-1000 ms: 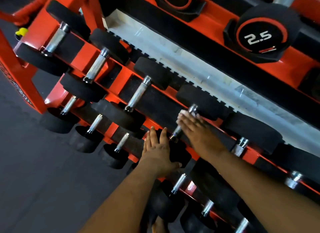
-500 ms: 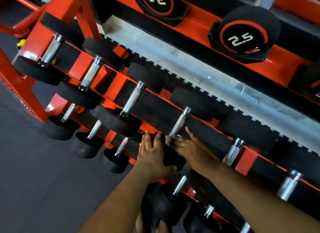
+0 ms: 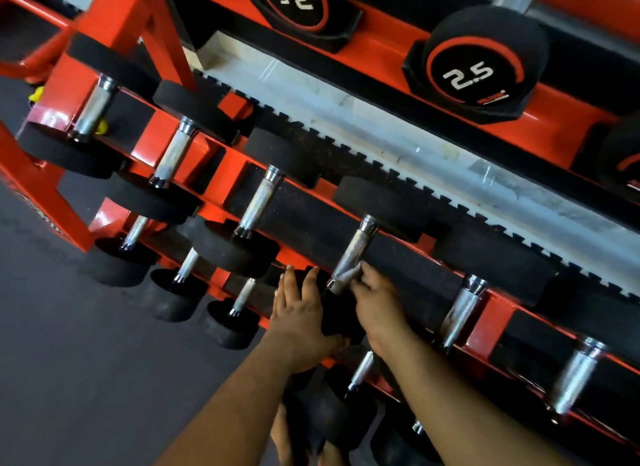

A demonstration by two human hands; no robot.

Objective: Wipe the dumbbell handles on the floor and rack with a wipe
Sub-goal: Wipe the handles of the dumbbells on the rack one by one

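Right hand (image 3: 375, 301) curled round the near end of a knurled dumbbell handle (image 3: 353, 254) on the red rack's (image 3: 239, 107) middle tier; wipe not discernible. Left hand (image 3: 299, 311) lay flat, fingers straight, on that dumbbell's near black head (image 3: 341, 315).

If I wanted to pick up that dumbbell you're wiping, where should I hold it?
Probably by the silver handle in the middle, coming from above. It is the only thin part, and it lies bare between the two fat black ends. The right hand is at its lower end now, and the left hand rests on the near black end.
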